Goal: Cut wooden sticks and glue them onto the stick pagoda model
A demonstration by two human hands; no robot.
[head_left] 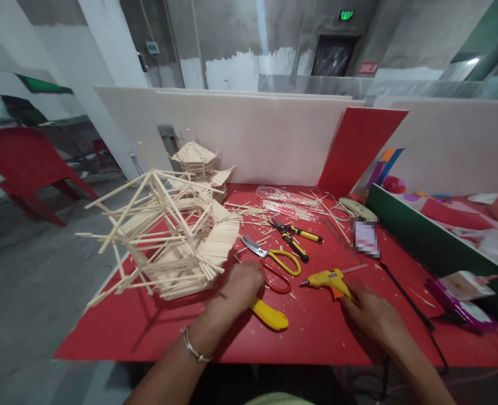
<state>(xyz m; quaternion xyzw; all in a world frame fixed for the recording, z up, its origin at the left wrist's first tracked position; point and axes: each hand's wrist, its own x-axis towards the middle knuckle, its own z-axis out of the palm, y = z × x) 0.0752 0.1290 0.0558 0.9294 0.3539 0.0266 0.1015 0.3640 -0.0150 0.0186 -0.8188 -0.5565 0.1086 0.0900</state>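
My right hand (369, 309) is closed round the handle of a yellow hot glue gun (327, 279), whose nozzle points left over the red tabletop; a glue stick juts from its back. My left hand (243, 284) is beside the lower right edge of a stick-built pavilion model (164, 236), its fingers hidden by the back of the hand. Against that hand lie a yellow utility knife (272, 316) and scissors (270, 259) with one yellow and one red handle loop. Yellow-and-black pliers (293, 239) rest farther back.
A finished-looking stick pagoda (194, 160) stands behind the model. Loose sticks (249, 212) and a clear bag of sticks (289, 202) lie at the back. On the right are a black cable (409, 295), a purple power strip (460, 309) and a green-sided box (426, 236).
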